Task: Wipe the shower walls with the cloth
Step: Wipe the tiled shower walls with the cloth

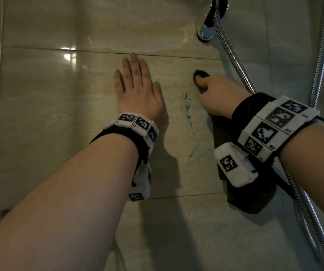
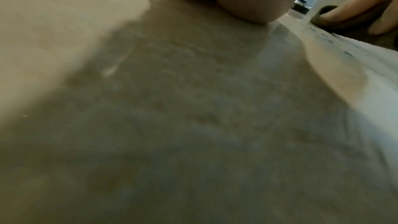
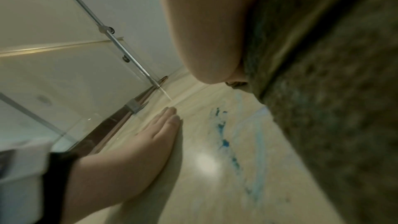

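- Left hand (image 1: 137,90) flat on shower wall (image 1: 50,114), fingers straight, bracing.
- Right hand (image 1: 218,94) pressing dark cloth (image 1: 241,194) to tile, grip hidden.
- Mid-wipe; next: across blue smears (image 1: 187,112).

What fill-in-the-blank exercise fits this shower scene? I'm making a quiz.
1. The left hand lies ____ on the wall.
2. The right hand holds the ____.
3. The smears between the hands are ____.
4. The hose hangs on the ____ side.

Missing: flat; cloth; blue; right
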`<action>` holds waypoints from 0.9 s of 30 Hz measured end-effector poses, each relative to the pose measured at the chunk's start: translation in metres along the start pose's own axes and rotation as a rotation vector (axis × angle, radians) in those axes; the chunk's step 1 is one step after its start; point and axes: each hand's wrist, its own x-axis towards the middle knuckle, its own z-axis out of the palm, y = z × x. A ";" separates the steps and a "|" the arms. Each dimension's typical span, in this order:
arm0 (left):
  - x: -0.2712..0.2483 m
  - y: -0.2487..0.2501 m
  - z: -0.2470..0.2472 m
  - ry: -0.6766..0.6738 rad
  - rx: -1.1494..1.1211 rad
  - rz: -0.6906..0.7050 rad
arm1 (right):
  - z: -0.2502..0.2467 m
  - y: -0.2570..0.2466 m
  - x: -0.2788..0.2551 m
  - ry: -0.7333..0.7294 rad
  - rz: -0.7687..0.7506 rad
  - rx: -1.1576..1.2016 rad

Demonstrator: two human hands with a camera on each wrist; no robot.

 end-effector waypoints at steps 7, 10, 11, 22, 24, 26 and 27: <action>-0.001 0.001 0.001 0.008 -0.004 0.004 | -0.005 0.005 0.001 0.014 -0.012 0.011; -0.001 0.000 0.002 0.012 0.000 0.007 | -0.006 0.005 0.005 -0.022 -0.041 0.027; -0.001 0.000 0.002 0.014 0.001 0.008 | -0.006 0.004 0.005 -0.034 -0.064 0.016; 0.000 0.000 0.000 -0.001 0.014 0.007 | -0.005 0.009 0.016 -0.121 -0.272 -0.282; -0.001 -0.001 0.000 -0.005 0.014 0.010 | -0.005 0.009 0.014 -0.133 -0.285 -0.296; -0.001 0.000 0.000 -0.005 0.014 0.010 | -0.003 0.010 0.011 -0.142 -0.303 -0.300; -0.001 0.000 0.000 -0.004 0.013 0.010 | -0.002 0.011 0.009 -0.146 -0.314 -0.304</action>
